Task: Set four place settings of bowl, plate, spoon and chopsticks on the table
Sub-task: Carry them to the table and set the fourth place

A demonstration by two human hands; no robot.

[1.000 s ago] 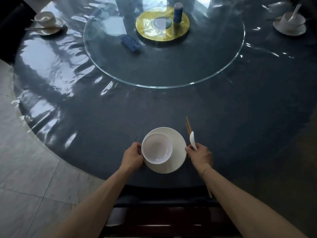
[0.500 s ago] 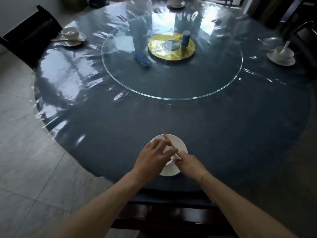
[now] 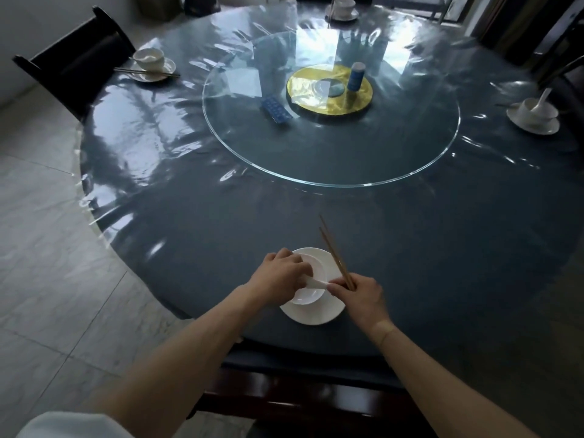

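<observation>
A white bowl (image 3: 311, 294) stands on a white plate (image 3: 316, 316) near the front edge of the round dark table (image 3: 410, 248). My left hand (image 3: 278, 278) reaches over the bowl and grips a white spoon (image 3: 317, 283) lying across it. My right hand (image 3: 361, 295) holds a pair of wooden chopsticks (image 3: 331, 248) that point away from me over the plate's right side. Its fingertips also touch the spoon's handle end. Three other settings stand at the far left (image 3: 151, 64), the far side (image 3: 343, 9) and the right (image 3: 534, 118).
A glass turntable (image 3: 410, 172) fills the table's middle. On it are a yellow disc (image 3: 303, 90), a blue bottle (image 3: 356, 76) and a blue packet (image 3: 276, 109). A dark chair (image 3: 79, 58) stands at the far left, another (image 3: 300, 396) right below me.
My left hand left the bowl's rim and took the spoon over the bowl. My right hand, which held spoon and chopsticks beside the plate, swung the chopsticks over the plate. The view tilted up.
</observation>
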